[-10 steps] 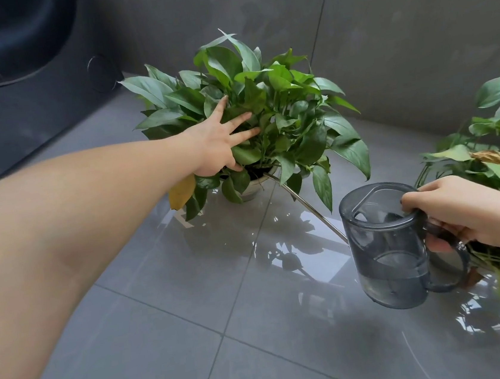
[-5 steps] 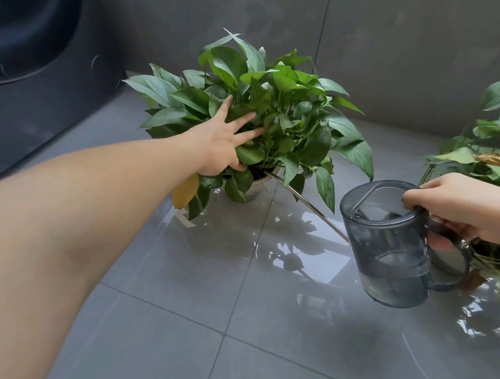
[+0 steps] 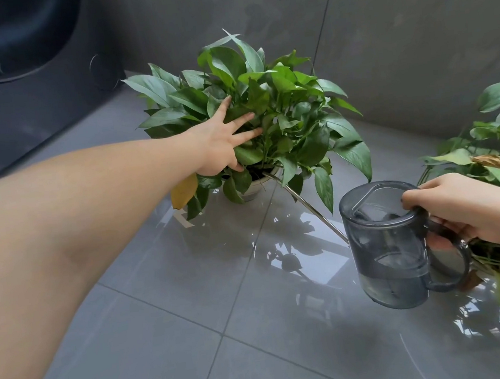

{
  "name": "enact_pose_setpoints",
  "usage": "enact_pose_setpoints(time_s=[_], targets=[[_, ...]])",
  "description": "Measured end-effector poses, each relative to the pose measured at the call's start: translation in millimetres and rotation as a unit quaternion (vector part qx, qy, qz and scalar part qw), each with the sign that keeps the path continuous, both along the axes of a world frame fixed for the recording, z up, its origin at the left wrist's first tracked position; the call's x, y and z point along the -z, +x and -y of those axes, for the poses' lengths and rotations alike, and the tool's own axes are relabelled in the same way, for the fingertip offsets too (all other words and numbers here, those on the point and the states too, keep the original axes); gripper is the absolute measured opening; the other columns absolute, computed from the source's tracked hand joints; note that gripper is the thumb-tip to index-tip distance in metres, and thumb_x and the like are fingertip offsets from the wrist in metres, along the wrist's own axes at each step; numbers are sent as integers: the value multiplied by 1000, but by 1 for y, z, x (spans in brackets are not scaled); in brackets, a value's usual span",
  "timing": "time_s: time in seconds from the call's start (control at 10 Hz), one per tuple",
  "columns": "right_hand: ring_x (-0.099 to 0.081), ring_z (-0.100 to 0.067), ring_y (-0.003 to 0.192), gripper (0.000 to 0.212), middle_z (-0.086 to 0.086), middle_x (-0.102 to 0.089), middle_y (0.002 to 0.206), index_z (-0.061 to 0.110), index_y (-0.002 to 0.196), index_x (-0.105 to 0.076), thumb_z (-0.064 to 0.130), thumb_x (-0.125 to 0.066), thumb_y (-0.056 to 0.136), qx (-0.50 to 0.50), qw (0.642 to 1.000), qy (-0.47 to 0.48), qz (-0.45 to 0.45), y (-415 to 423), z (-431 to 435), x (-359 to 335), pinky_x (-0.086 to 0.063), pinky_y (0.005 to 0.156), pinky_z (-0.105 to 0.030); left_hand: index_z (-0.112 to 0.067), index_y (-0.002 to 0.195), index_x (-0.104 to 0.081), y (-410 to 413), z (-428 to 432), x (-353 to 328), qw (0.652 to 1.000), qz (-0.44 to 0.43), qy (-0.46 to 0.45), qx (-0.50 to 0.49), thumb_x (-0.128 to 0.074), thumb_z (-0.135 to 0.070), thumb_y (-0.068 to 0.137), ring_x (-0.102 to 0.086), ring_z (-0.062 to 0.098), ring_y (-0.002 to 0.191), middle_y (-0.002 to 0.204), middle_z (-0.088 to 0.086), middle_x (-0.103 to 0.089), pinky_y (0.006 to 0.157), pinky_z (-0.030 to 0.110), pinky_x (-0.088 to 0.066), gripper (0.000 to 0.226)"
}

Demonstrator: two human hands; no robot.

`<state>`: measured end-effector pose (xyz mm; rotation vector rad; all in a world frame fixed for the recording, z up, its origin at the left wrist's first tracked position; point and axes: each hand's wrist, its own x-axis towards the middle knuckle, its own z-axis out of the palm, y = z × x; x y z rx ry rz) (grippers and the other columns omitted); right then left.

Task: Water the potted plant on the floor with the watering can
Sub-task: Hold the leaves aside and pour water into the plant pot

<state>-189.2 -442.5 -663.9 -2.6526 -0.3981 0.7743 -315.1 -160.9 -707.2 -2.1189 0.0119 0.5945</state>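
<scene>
A leafy green potted plant (image 3: 283, 113) stands on the grey tiled floor in a pale pot (image 3: 253, 186), with one yellow leaf at its left base. My left hand (image 3: 221, 142) is spread open and presses the leaves aside above the pot. My right hand (image 3: 460, 212) grips the handle of a smoky transparent watering can (image 3: 387, 254), which is partly filled with water. Its thin metal spout (image 3: 306, 201) runs up-left, and its tip reaches the pot rim under the leaves.
A second leafy plant (image 3: 498, 161) sits on the floor at the right edge, behind my right wrist. A dark appliance (image 3: 11, 76) fills the upper left. Grey tiled walls (image 3: 411, 30) close the corner behind the plants. Glossy floor tiles (image 3: 195, 320) lie in the foreground.
My left hand has pushed slightly deeper into the leaves. The watering can and my right hand hold nearly the same place, spout still at the pot.
</scene>
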Motion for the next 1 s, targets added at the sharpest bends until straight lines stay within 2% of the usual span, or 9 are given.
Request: enact_pose_setpoints(time_s=[0.1,0.4,0.5,0.6,0.7,1.0], targets=[[-57,-27,39,26,-14,-57,42,-9,92,-67,13,-55,84,-2,1000,-3,3,1,1,0,-51,48,-28,-54,142,-18,1,0,0,1000,-4,1,-2,-30,-15,95,20,43,141,158,13,18,105,75,2,62],[-58,-25,35,26,-14,-59,43,-6,95,-67,15,-57,85,-3,1000,-2,11,5,2,3,-49,54,-30,-54,143,-15,1,0,0,1000,-7,4,-2,-30,-14,95,20,42,141,157,12,19,104,75,2,64],[-60,-29,43,26,-15,-58,45,-7,94,-67,16,-57,85,-8,1000,-3,9,5,2,2,-50,62,-38,-54,142,-16,1,-1,1,1000,-4,3,-2,-30,-14,95,20,42,141,158,12,19,104,75,2,64],[-59,-29,45,25,-18,-61,46,-6,91,-67,15,-55,87,-12,1000,-5,5,6,3,2,-51,59,-36,-54,142,-16,1,-1,1,1000,-3,2,-4,-30,-14,95,20,42,141,158,12,19,105,75,3,63],[-54,-24,33,26,-16,-60,44,-8,93,-66,15,-55,87,-18,1000,-5,9,6,3,2,-44,50,-26,-54,143,-16,1,-1,0,1000,-5,4,-3,-30,-15,96,20,42,141,158,12,19,105,75,2,63],[-43,-20,20,18,-9,-47,31,-2,79,-60,12,-52,87,-32,999,-4,2,2,3,-4,-36,35,-16,-55,142,-16,1,-2,2,1000,1,3,0,-32,-16,96,20,42,142,158,12,19,105,74,2,63]])
